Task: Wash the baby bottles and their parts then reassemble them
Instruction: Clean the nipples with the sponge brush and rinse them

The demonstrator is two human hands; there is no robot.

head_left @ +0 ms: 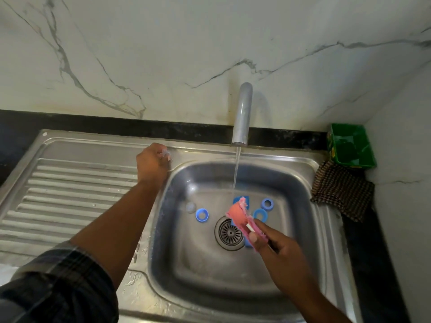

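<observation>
Hazily, the left hand [152,165] pinches a clear part [166,153]; the right hand [277,249] grips a pink brush [237,214].

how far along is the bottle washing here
Done: nothing visibly; no assembled bottle shows. Three blue plastic rings and a clear domed piece lie loose in the steel sink basin. In hand: the right hand holds a pink sponge scrubber by the running tap stream; the left hand grips a small clear part at the rim. Left: scrubbing, rinsing, reassembly.

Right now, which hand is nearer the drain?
Right. The right hand, holding a pink sponge, is just beside the drain; the left hand, gripping a clear part, is at the sink rim.
</observation>
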